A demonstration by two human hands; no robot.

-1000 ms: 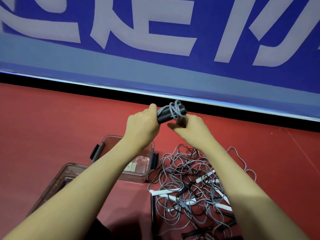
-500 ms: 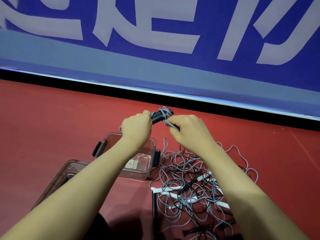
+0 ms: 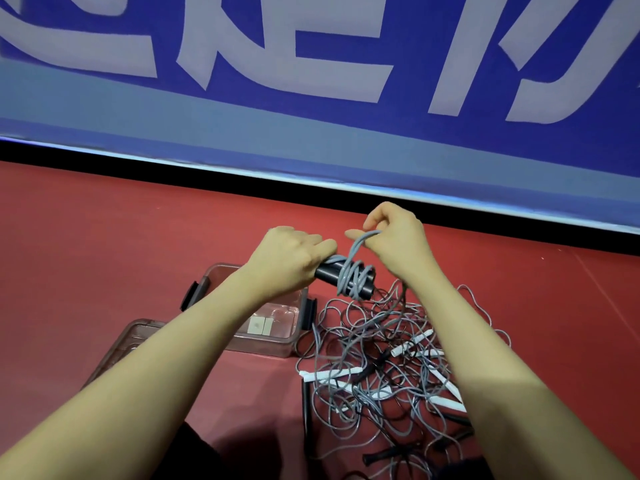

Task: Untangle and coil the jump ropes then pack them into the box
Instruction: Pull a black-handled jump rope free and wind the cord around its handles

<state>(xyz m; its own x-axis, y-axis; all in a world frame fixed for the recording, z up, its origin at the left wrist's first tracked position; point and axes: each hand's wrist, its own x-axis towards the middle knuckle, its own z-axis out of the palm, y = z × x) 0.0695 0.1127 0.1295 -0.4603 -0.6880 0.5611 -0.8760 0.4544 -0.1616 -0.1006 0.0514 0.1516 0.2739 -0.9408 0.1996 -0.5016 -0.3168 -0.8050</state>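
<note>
Red matte floor; left hand (image 3: 289,259) grips cylindrical black handles (image 3: 346,279).

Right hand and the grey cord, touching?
Touching. The head view shows the right hand pinching a loop of the grey cord, which runs down to the wraps round the black handle.

Red floor (image 3: 104,237) carries everything. Clear plastic box (image 3: 273,327) with dark side latches sits on it, clear lid (image 3: 117,348) just beside, nearer the person. Tangled grey jump ropes (image 3: 381,368) with black and white handles lie right of box, touching it.
</note>
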